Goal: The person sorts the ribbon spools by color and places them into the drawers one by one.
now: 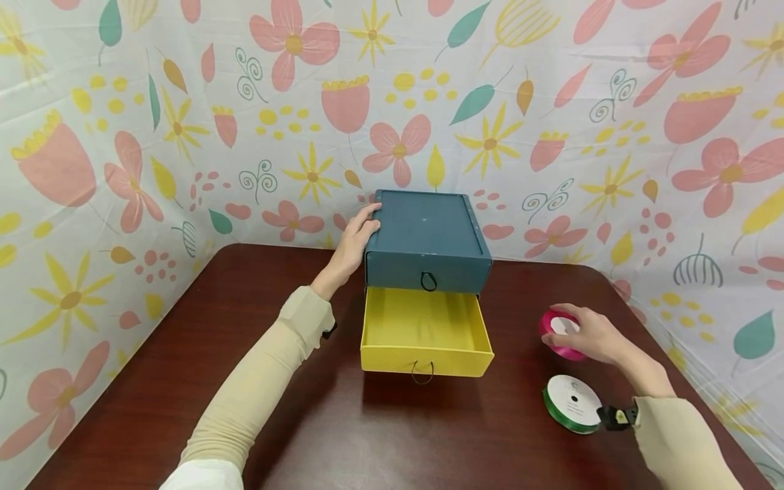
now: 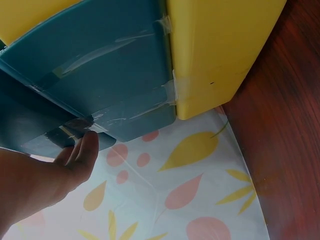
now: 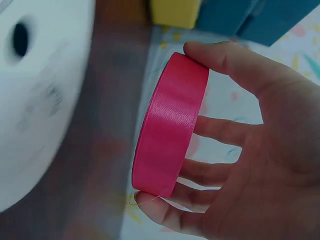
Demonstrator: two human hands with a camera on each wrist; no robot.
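A small two-tier drawer box stands on the table, with a blue upper unit [image 1: 427, 221] and a yellow lower drawer [image 1: 424, 361] pulled out toward me. Nothing lies inside the yellow drawer. My left hand [image 1: 350, 250] rests against the blue unit's left side, fingertips at its top edge; the left wrist view shows the fingers [image 2: 86, 152] touching the taped blue side. Over the table's right part, my right hand [image 1: 599, 335] grips a roll of pink satin ribbon [image 3: 170, 125] between thumb and fingers, around its edge.
Nearer to me than the pink roll, a spool of green ribbon [image 1: 574, 403] with a white face lies flat, close to the right wrist. A flower-printed cloth [image 1: 294, 122] hangs behind and beside the dark brown table [image 1: 294, 422]. Thin loop pulls hang from both drawer fronts.
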